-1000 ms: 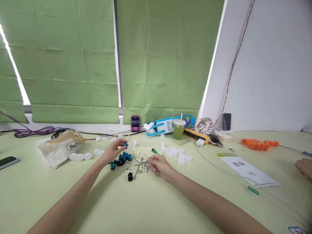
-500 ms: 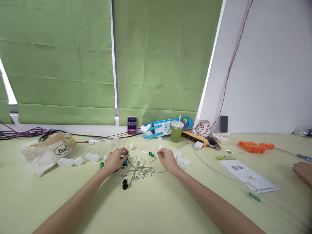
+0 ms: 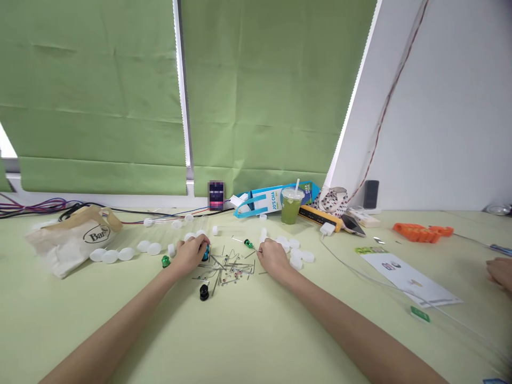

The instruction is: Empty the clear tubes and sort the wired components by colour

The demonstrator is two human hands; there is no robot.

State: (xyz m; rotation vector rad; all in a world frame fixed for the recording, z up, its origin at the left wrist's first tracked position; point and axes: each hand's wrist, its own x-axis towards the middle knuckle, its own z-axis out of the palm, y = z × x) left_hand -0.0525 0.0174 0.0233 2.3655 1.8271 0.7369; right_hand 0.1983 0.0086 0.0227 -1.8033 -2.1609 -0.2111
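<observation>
My left hand is curled around a small shiny blue metal knob, left of a loose pile of hex keys and tiny parts. My right hand is closed in a pinch at the pile's right side; what its fingertips hold is too small to make out. Just left of those fingertips lies a green metal knob with a thin rod by it. A black knob stands in front of the pile. Another green knob sits beside my left wrist.
White round caps and clear tubes lie on both sides. Behind are a cloth bag, a drink cup and a yellow power strip. At right are an orange plastic piece, a paper sheet and another person's hand.
The view has tilted slightly down. My right hand has turned so that its back shows more, its fingertips still near the green knob. My left hand stays at the blue knob.
</observation>
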